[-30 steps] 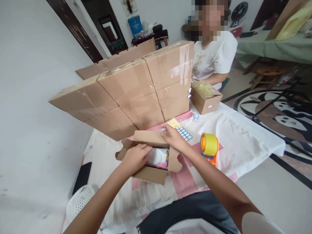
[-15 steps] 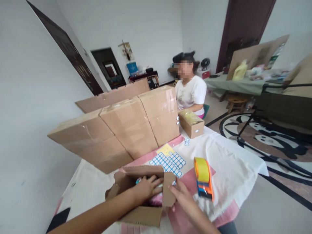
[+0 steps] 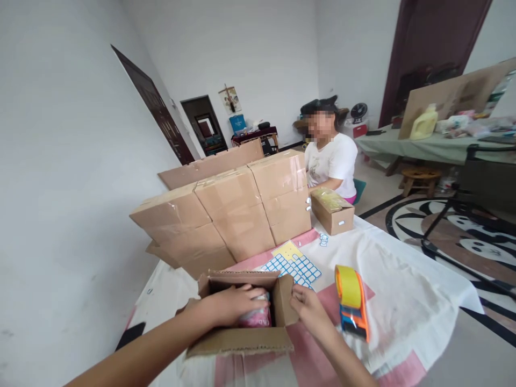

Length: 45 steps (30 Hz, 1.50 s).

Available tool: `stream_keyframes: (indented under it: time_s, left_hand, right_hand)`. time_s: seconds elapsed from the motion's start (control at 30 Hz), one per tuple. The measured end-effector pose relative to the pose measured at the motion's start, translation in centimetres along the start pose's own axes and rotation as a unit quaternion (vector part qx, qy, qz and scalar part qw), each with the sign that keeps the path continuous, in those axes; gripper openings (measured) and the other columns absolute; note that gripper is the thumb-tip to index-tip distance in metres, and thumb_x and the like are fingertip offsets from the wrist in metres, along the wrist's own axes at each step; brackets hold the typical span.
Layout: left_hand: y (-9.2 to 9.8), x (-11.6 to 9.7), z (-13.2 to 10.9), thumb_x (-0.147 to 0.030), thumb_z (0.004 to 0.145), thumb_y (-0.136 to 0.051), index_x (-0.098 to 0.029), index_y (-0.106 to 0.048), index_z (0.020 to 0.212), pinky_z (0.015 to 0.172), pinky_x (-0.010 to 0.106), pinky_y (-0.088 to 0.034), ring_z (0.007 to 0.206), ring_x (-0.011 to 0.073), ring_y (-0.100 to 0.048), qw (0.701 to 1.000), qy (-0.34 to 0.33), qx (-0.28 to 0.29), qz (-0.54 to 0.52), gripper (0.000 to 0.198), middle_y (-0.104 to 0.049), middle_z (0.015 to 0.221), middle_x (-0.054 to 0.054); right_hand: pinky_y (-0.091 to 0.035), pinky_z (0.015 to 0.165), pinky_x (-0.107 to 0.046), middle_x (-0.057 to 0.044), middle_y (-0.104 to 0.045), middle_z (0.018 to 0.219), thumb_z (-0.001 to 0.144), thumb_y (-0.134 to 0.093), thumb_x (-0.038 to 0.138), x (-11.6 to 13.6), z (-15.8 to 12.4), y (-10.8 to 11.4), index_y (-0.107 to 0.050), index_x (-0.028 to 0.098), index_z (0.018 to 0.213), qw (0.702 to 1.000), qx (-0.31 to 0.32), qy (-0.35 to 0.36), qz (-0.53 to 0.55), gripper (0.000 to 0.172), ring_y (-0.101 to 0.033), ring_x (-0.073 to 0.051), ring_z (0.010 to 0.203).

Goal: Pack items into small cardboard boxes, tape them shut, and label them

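In front of me an unsealed cardboard box (image 3: 242, 339) stands with its flaps up. Inside lies a pink package (image 3: 258, 316) with pale lettering. My left hand (image 3: 238, 302) reaches into the box and rests over the package, its fingers stretched out across the top; the thumb is hidden. With curled fingers my right hand (image 3: 309, 307) pinches the upper edge of the box's right flap (image 3: 287, 301). Just right of that hand lies an orange and blue tape dispenser (image 3: 355, 312) with a yellow roll. Sheets of blue-edged labels (image 3: 296, 269) lie behind the box.
Stacked closed cartons (image 3: 226, 215) form a wall across the table's far left. A smaller taped box (image 3: 336, 215) bearing a white label stands to their right. Beyond it sits a co-worker (image 3: 334, 161) in a white shirt. A white and pink cloth (image 3: 407, 290) covers the table.
My view has swung left, so everything sits further right. The package lies more visibly inside the box under my left hand. My right hand stays at the right flap, its fingers now more curled.
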<state>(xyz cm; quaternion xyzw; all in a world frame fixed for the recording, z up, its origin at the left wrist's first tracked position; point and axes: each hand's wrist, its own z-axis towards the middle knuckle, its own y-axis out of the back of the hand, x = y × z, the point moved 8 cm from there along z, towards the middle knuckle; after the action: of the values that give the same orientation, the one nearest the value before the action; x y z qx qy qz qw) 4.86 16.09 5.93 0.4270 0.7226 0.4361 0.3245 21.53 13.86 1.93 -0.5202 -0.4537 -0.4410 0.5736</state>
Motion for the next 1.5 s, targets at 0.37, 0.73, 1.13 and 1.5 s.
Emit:
stream_keyframes:
  time_s: [0.37, 0.73, 1.13, 1.5]
  left_hand:
    - [-3.6, -1.2, -0.4, -0.01, 0.075, -0.071, -0.031, -0.038, 0.154, 0.096, 0.048, -0.055, 0.14, 0.0391, -0.043, 0.995, 0.08, 0.052, 0.037, 0.088, -0.037, 0.164, 0.01]
    - [-2.9, -0.1, -2.7, -0.003, 0.073, -0.062, -0.047, -0.042, 0.15, 0.114, 0.051, -0.038, 0.146, 0.0346, -0.038, 0.991, 0.074, -0.004, -0.109, 0.091, -0.033, 0.167, -0.006]
    - [-3.4, 0.3, -4.6, 0.001, 0.076, -0.054, -0.045, -0.043, 0.151, 0.118, 0.052, -0.036, 0.147, 0.0322, -0.04, 0.989, 0.117, 0.001, -0.086, 0.088, -0.032, 0.167, -0.005]
    - [-3.3, 0.4, -5.3, -0.017, 0.091, -0.059, -0.044, -0.035, 0.155, 0.12, 0.049, -0.036, 0.149, 0.0281, -0.039, 0.977, 0.143, -0.054, -0.15, 0.074, -0.036, 0.165, -0.004]
  right_hand:
    - [-0.025, 0.054, -0.025, 0.007, -0.032, 0.061, 0.079, -0.058, 0.032, -1.7, -1.8, -0.2, -0.038, 0.024, 0.068, 0.998, -0.02, -0.032, -0.041, 0.024, -0.032, -0.011, 0.056]
    - [-0.025, 0.055, -0.027, 0.008, -0.028, 0.063, 0.083, -0.056, 0.029, -1.5, -2.4, -0.6, -0.034, 0.024, 0.069, 0.997, -0.018, -0.05, -0.061, 0.027, -0.029, -0.011, 0.058]
    - [-0.026, 0.056, -0.027, 0.007, -0.032, 0.063, 0.086, -0.052, 0.018, -1.3, -2.7, -1.6, -0.034, 0.024, 0.07, 0.984, -0.021, -0.017, -0.176, 0.025, -0.034, -0.012, 0.059]
    - [-0.025, 0.054, -0.026, 0.009, -0.027, 0.062, 0.086, -0.054, 0.022, 0.1, -2.4, -1.1, -0.035, 0.024, 0.07, 0.992, -0.045, -0.016, -0.116, 0.025, -0.029, -0.01, 0.057]
